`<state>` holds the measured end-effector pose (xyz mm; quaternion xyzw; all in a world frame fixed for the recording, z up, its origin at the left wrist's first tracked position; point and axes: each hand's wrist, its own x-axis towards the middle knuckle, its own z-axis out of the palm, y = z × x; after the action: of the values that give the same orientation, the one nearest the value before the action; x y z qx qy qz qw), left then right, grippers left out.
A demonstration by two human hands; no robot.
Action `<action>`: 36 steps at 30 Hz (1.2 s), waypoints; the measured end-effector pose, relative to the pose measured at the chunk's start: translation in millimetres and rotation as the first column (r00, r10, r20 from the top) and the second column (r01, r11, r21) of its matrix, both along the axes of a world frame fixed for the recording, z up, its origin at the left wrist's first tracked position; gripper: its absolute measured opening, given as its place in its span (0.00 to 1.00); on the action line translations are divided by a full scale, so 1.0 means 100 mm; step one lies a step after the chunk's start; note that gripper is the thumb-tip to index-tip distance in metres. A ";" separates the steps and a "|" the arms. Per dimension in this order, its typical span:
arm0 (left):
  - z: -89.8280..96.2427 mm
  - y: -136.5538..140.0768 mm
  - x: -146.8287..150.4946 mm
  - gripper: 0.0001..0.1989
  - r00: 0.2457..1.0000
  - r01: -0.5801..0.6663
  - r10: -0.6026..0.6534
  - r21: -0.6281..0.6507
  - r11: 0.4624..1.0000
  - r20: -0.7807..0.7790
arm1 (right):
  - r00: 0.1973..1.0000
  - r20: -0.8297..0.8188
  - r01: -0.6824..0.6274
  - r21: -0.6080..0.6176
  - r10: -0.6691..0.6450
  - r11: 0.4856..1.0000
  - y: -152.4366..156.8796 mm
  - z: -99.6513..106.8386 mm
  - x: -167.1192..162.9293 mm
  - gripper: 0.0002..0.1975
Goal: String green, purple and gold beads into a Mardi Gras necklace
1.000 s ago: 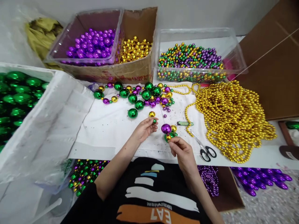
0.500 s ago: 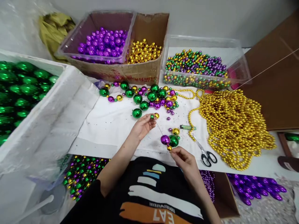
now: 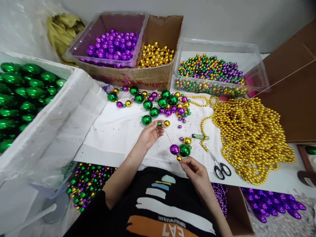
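My left hand (image 3: 153, 133) pinches a small green bead (image 3: 159, 123) at its fingertips, with a gold bead (image 3: 167, 123) right beside it. From there a thin thread (image 3: 168, 136) slants down to a large purple bead (image 3: 174, 149). My right hand (image 3: 195, 169) is closed at a small gold bead (image 3: 179, 158) just under the purple one. Behind these sits a big green bead (image 3: 184, 150), next to another gold bead (image 3: 187, 141) and small beads. Loose and strung green, purple and gold beads (image 3: 163, 102) lie on the white cloth beyond.
Scissors (image 3: 218, 166) and a green cutter-like tool (image 3: 199, 136) lie to the right, beside a heap of gold bead strands (image 3: 251, 138). Bins of purple beads (image 3: 116, 46), gold beads (image 3: 155, 54) and mixed beads (image 3: 209, 70) stand behind. A white box (image 3: 81, 98) of green beads is at left.
The view has shifted slightly, so the surroundings sit a little lower and further right. Both hands keep nearly the same pose and grip, the thread still stretched between them.
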<state>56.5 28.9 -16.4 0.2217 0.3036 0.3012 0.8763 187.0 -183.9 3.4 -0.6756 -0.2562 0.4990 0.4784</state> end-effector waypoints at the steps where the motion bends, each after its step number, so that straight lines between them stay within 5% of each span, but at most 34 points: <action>1: 0.00 0.00 0.00 0.10 1.000 0.000 0.000 0.009 1.000 -0.007 | 1.000 0.000 -0.003 -0.001 0.003 1.000 0.00 -0.01 0.00 0.13; 17: 0.06 -0.02 -0.03 0.14 0.983 0.104 -0.065 0.227 0.968 -0.172 | 1.000 -0.003 -0.022 0.025 0.022 0.999 0.08 -0.07 -0.03 0.11; 25: 0.14 -0.12 0.04 0.21 0.951 0.247 -0.168 0.310 0.918 -0.260 | 0.973 -0.161 0.179 0.087 -0.164 0.980 0.33 -0.20 -0.09 0.12; 30: 0.10 -0.04 0.03 0.20 0.936 0.162 -0.048 0.305 0.939 -0.349 | 0.956 -0.176 0.263 0.156 -0.235 0.952 0.55 -0.02 0.05 0.11; 36: 0.03 -0.01 -0.06 0.17 0.927 0.191 -0.064 0.317 0.929 -0.370 | 0.939 -0.279 0.258 0.188 -0.200 0.948 0.62 0.43 0.16 0.10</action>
<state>51.0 27.4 -12.9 0.4428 0.3827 0.2466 0.7724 203.4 -121.5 46.9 -0.5731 -0.1652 0.4911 0.6349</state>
